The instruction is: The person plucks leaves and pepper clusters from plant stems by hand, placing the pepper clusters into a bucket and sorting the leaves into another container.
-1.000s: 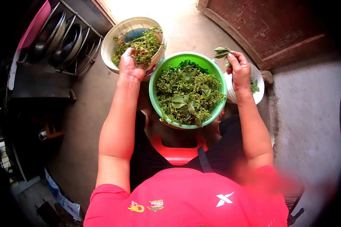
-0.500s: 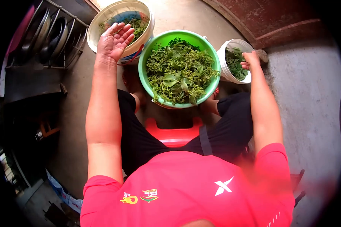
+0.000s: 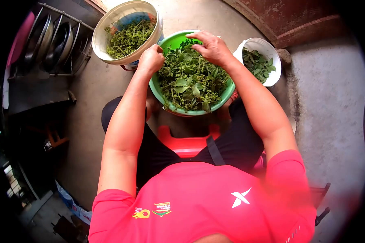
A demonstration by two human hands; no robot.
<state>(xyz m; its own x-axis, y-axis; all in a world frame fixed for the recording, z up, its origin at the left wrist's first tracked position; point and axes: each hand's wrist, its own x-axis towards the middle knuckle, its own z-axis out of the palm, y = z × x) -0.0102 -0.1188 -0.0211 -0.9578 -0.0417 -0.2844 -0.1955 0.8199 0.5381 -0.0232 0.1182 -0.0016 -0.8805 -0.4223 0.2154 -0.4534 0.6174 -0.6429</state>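
Nearest, the green bucket (image 3: 182, 111) holds a heap of sprigs (image 3: 186, 73) with broad leaves (image 3: 183, 86) on top. Each sprig should be light and springy, its tiny clusters easily knocked off, so pinch the stem. The left hand (image 3: 152, 60) curls at the bucket's left side; whether it grips anything, I cannot tell. Over the heap's far side, the right hand (image 3: 211, 47) has its fingers parted. Beyond stand a white pail (image 3: 273, 52) of probably soft leaves and a cream tub (image 3: 105, 30) of sprigs.

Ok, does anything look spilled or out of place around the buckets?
Nothing stands out: the green bucket, cream bucket and small white bucket hold their greens, and I see no spill on the visible floor.
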